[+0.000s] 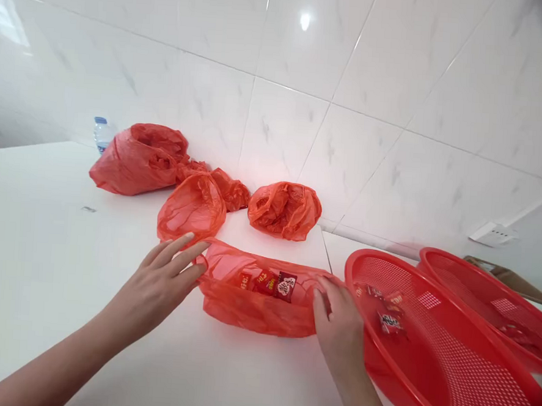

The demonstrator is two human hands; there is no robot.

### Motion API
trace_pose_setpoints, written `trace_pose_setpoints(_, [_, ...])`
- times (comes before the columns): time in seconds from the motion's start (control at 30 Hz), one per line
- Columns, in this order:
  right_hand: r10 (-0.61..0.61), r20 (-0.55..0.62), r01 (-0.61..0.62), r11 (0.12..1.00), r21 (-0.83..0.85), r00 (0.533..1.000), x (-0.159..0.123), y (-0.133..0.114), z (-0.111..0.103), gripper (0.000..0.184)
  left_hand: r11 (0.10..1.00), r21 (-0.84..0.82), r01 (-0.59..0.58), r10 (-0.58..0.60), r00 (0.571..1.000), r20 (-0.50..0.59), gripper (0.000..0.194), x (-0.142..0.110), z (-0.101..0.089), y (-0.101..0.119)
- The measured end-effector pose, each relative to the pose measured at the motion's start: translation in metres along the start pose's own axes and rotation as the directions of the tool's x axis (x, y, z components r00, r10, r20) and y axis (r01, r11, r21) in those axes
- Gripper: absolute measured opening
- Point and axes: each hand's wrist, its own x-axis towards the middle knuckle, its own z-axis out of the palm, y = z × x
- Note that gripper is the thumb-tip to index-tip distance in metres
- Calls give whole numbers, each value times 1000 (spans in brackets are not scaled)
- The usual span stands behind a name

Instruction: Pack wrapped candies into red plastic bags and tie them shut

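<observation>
Your left hand (pixel 162 282) lies flat against the left end of the red plastic bag (pixel 255 309), fingers spread and extended toward its open rim; it presses or touches the film but grasps nothing that can be seen. Your right hand (pixel 337 323) sits at the bag's right end, fingers curled over the rim; it appears to pinch the film, though the contact itself is partly hidden by the fingers, so you cannot tell for certain how firm that hold is.

The red plastic bag rests on the white table (pixel 43 244), directly in front of you, between both hands, with its mouth stretched open along the top. Inside it lie several small wrapped candies (pixel 275 284), red with white markings, grouped near the middle.

Just right of your right hand, a large red mesh basket (pixel 448 373) stands tilted, its near rim touching or nearly touching the bag's right end. A few wrapped sweets (pixel 387 317) lie in its upper left area. A second red basket (pixel 489 308) sits behind it, partly overlapped.

Behind the open bag, three further red bags are on the table: one puffed bag (pixel 192 207) just beyond your left hand, one crumpled bag (pixel 285 209) at centre, and a larger bag (pixel 138 158) further left against the tiled wall (pixel 352 79). A water bottle (pixel 101 132) stands behind that larger bag.
</observation>
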Motion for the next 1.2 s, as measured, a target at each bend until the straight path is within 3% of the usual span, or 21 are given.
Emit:
trace_pose_setpoints(0.2, [-110, -146, 96, 990, -103, 983, 10, -20, -22, 23, 999, -48, -8, 1, 991, -135, 29, -14, -7, -5])
trace_pose_setpoints(0.37, [-178, -167, 169, 983, -68, 970, 19, -35, -50, 16, 997, -52, -52, 35, 954, -298, 31, -8, -16, -7])
trace_pose_setpoints(0.47, [-150, -235, 124, 985, -122, 960, 18, -39, -62, 17, 991, -62, -117, 92, 943, -319, 33, -8, -19, -3])
trace_pose_setpoints(0.53, [-87, -246, 47, 985, -165, 965, 14, -40, -66, 30, 985, -70, -157, 125, 933, -338, 33, -10, -20, 0])
trace_pose_setpoints(0.7, [171, -17, -171, 971, -166, 985, 5, -40, -63, 74, 982, -94, -163, 116, 916, -384, 31, -16, -20, 2])
trace_pose_setpoints(0.8, [390, 95, -376, 916, -137, 916, 2, -34, -60, 64, 989, -84, -125, 81, 912, -402, 33, -15, -22, 4])
trace_pose_setpoints(0.9, [550, 218, -582, 803, 125, 806, 7, -25, -63, 44, 995, -47, -89, 62, 911, -409, 35, -8, -27, 6])
trace_pose_setpoints(0.97, [540, 363, -649, 663, 372, 759, 13, -22, -68, 39, 998, -30, -63, 45, 906, -421, 33, 0, -32, 8])
trace_pose_setpoints(1.03, [499, 411, -646, 598, 474, 763, 16, -25, -75, 37, 999, -21, -43, 30, 905, -424, 30, 6, -36, 9])
trace_pose_setpoints(1.07, [509, 345, -615, 648, 449, 789, 16, -29, -78, 35, 999, -20, -36, 25, 906, -423, 29, 8, -37, 10])
trace_pose_setpoints(1.13, [495, 38, -487, 833, 262, 868, 11, -41, -83, 31, 999, -27, -38, 23, 910, -414, 29, 10, -38, 11])
trace_pose_setpoints(1.2, [335, -186, -335, 942, 37, 923, 1, -54, -86, 23, 998, -41, -57, 36, 914, -405, 30, 9, -36, 12])
